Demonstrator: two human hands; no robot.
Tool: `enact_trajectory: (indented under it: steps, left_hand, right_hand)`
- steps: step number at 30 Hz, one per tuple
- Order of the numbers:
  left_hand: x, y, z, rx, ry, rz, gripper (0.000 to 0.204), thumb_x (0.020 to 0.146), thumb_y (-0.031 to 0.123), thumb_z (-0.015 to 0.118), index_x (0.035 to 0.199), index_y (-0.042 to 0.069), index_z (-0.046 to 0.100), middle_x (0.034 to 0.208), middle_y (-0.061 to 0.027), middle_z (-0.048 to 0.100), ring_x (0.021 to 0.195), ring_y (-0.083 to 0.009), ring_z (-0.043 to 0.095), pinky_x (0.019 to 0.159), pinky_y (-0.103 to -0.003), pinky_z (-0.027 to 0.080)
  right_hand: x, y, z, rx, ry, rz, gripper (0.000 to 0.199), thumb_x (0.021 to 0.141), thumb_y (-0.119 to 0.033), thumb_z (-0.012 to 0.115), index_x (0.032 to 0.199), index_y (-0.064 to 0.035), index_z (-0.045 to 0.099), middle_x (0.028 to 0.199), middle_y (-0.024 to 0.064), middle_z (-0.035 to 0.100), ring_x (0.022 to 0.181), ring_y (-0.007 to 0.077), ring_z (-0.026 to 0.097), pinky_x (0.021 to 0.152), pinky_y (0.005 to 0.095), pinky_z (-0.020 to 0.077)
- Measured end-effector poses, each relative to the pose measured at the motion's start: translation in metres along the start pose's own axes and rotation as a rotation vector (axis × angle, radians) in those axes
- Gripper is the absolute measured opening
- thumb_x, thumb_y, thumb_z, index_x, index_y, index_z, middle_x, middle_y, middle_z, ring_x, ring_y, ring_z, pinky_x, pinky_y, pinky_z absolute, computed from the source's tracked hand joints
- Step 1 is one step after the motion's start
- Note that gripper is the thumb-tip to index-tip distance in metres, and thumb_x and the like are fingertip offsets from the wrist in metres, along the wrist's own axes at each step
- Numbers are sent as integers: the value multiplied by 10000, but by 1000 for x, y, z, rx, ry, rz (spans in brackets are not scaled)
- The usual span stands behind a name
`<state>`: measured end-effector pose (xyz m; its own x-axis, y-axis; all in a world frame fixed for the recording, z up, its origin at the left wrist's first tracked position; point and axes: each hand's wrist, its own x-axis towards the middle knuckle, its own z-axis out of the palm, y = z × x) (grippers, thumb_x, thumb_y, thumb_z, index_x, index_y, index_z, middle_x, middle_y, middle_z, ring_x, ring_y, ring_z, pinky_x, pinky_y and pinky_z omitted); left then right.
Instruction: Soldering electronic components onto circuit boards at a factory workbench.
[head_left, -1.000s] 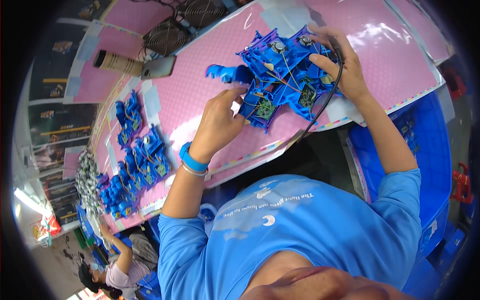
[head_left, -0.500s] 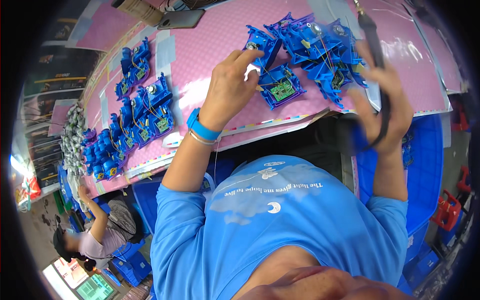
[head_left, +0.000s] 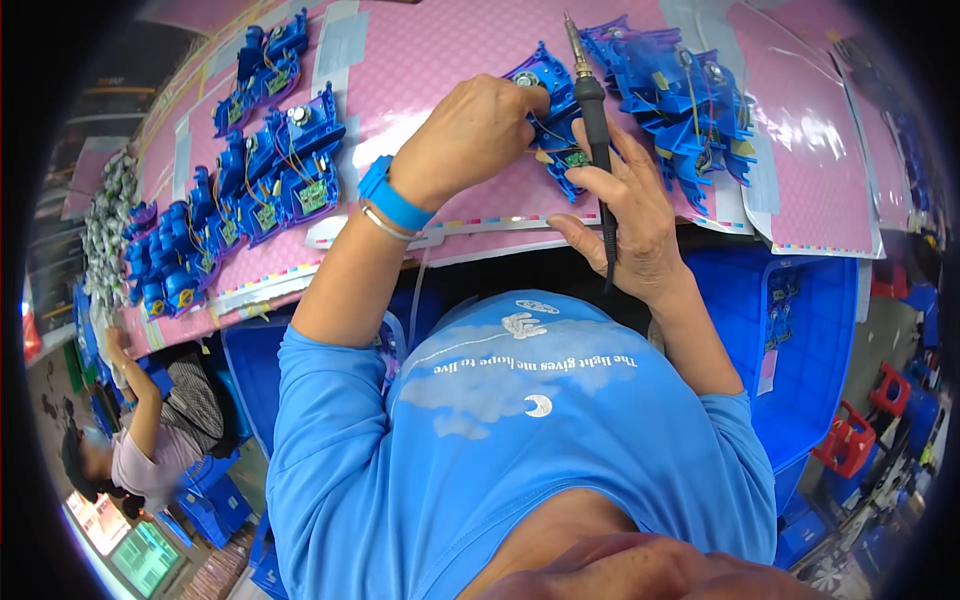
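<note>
My right hand point(head_left: 632, 215) holds a soldering iron point(head_left: 592, 105) upright in the picture, its metal tip toward the far side of the table and its black cord end near my wrist. Thumb and fingers stay loose around the handle. Bent over a blue plastic casing half point(head_left: 560, 95), my left hand point(head_left: 465, 135) has its fingers curled together at the casing's edge; what they pinch is hidden. A round metal part sits in this casing. Just below it, a casing section with a green circuit board point(head_left: 577, 159) and thin wires is partly covered by my right hand and the iron.
A pile of wired blue casings point(head_left: 690, 110) lies to the right. Rows of similar casings point(head_left: 310, 130) stand on the pink table covering point(head_left: 400, 50) at left. Blue bins point(head_left: 800, 370) are below the table's edge. Another person point(head_left: 150, 440) works at far left; red stools point(head_left: 848, 440) stand at right.
My right hand has swung the soldering iron leftward, from beyond the pile to beside my left hand. The left hand has moved slightly right, onto the casing, and its fingers have curled in.
</note>
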<state>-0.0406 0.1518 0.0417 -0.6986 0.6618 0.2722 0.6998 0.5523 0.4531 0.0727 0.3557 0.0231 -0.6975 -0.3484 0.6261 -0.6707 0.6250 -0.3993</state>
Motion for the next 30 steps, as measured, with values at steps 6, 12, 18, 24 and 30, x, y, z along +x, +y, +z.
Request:
enact_trajectory:
  steps: [6, 12, 18, 24, 30]
  left_hand:
    - [-65, 24, -23, -81, -46, -188, 225, 848, 46, 665, 1066, 35, 721, 787, -178, 702, 637, -351, 663, 619, -433, 521]
    - [-103, 34, -25, -442, 209, -596, 338, 872, 49, 724, 1203, 15, 664, 839, -122, 756, 581, -117, 669, 519, -268, 493]
    - [-102, 30, -34, -737, 433, -584, 668, 836, -52, 764, 1446, 15, 498, 972, -7, 634, 751, -35, 598, 634, -167, 476]
    - [-88, 35, -34, -1176, 173, -339, 970, 726, -126, 726, 1580, 53, 302, 1082, -99, 601, 586, -6, 433, 544, -169, 400]
    - [-82, 44, -28, -971, 258, -131, 663, 831, -69, 730, 1438, 24, 480, 1116, -16, 551, 1021, -80, 574, 806, -225, 517]
  right_hand:
    - [1, -5, 12, 208, -12, 40, 526, 813, -173, 861, 1232, -51, 566, 1391, 296, 597, 1309, 451, 571, 1078, 492, 469]
    - [7, -21, 32, 379, -77, -36, 513, 786, -123, 870, 1208, -62, 584, 1377, 303, 603, 1313, 451, 574, 1066, 471, 491]
    - [18, -24, 33, 267, -45, -62, 466, 807, -72, 846, 1191, -45, 584, 1348, 311, 622, 1301, 446, 586, 1066, 474, 488]
    - [41, -33, 39, 616, 205, -30, 407, 826, 9, 821, 1172, -19, 609, 1226, 269, 703, 1002, 314, 743, 863, 362, 592]
    - [56, -48, 44, 700, 195, 68, 362, 834, 54, 805, 1127, -14, 604, 1019, 191, 756, 976, 264, 760, 905, 349, 595]
